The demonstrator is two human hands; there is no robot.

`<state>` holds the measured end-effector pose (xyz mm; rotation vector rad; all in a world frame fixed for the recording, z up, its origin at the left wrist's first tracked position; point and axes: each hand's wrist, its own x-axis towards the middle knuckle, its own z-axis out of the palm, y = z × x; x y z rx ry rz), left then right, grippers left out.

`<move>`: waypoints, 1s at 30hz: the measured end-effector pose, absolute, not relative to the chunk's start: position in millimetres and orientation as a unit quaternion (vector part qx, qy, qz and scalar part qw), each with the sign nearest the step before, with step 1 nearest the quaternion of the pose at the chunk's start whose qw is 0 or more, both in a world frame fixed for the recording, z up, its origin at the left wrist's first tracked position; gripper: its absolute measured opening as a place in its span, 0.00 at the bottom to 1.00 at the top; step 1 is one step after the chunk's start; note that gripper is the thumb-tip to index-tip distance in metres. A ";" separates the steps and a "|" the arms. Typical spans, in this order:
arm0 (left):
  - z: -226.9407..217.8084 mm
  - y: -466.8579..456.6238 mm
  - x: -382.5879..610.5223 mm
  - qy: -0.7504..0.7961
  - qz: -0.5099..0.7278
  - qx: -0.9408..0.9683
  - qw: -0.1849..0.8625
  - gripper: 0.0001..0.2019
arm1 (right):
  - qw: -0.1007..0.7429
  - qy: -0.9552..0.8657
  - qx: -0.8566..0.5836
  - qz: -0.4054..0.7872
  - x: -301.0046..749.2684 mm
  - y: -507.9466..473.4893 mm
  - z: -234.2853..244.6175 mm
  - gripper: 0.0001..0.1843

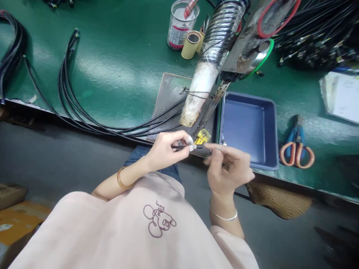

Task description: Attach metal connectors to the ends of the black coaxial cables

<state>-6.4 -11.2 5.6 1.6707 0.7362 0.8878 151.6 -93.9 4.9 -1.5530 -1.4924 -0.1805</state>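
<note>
My left hand is closed on a thin black cable, pinching it close to its end. White covering shows on the thumb and fingertip. Past the fingertips the cable ends in a small black piece, with pale strands just before it. My right hand has its index finger stretched toward that end; whether it touches cannot be made out. Its thumb lies under the index finger and the other fingers are partly blurred, with nothing visible held. A small yellow device sits just behind the cable end.
Several black cables run along the table's front edge. A wrapped duct and a soldering-iron-like tool hang over a grey board. Rightward are a blue tray, orange-handled pliers and papers. A plastic jar stands behind.
</note>
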 end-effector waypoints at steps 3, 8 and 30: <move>4.3 -12.2 -12.1 0.265 0.387 0.756 0.457 0.03 | 0.413 -0.611 -0.676 0.012 155.4 -94.4 17.1 0.07; -2.5 -11.0 -19.3 0.247 0.393 0.771 0.437 0.08 | 0.407 -0.607 -0.652 0.202 155.4 -88.3 26.8 0.15; 2.4 -9.6 -19.3 0.282 0.290 0.689 0.601 0.09 | 0.369 -0.670 -0.644 0.004 155.0 -101.7 22.9 0.08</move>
